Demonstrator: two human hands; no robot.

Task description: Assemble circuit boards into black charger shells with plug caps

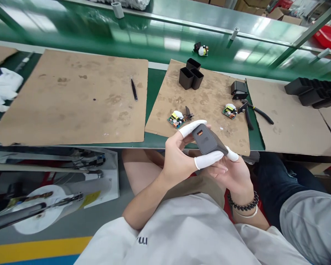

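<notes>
A black charger housing with an orange-lined USB port in its end face is held in front of my body, over the table's near edge. My left hand, with white finger cots, is closed around its left end. My right hand, also wearing a finger cot, grips its right end from below. Just beyond the housing lies a small circuit board with yellow and white parts and a dark piece wired to it. To the right rests a second circuit board.
Several empty black housings stand behind the boards. Cutting pliers lie at right near another black housing. Tweezers rest on the left cardboard. More housings sit far right. A board lies on the green surface. Another person's leg is beside me.
</notes>
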